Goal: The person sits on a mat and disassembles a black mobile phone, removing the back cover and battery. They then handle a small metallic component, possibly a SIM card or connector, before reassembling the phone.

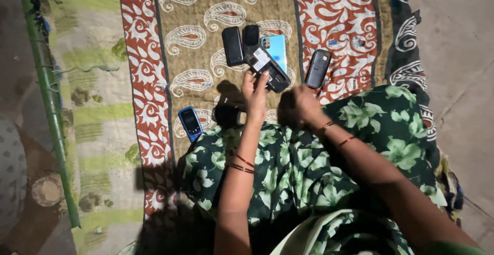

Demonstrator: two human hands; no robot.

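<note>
head view: a person sits on a patterned cloth (195, 44) with phones laid out ahead of the lap.
landmark: the open black phone (268, 69), back cover off, its inside label showing, tilted near the middle of the cloth.
left hand (254, 98): fingers pinched on the near end of the open black phone, fingertips on its lower edge, holding it up off the cloth.
right hand (298, 107): just right of the open black phone's near end, fingers curled inward into a loose fist; whether it holds anything small cannot be told.
black cover (232, 46): flat dark piece lying just left of the open black phone's far end.
second dark piece (251, 38): directly beyond the open black phone, touching the black cover's side.
light blue phone (275, 49): partly under the open black phone, on its far right.
dark keypad phone (317, 68): right of the open black phone, apart from it.
blue phone (190, 123): well to the near left of the open black phone, beside the green floral dress (370, 131).
green pole (49, 101): far left of it, along the cloth's edge.
</note>
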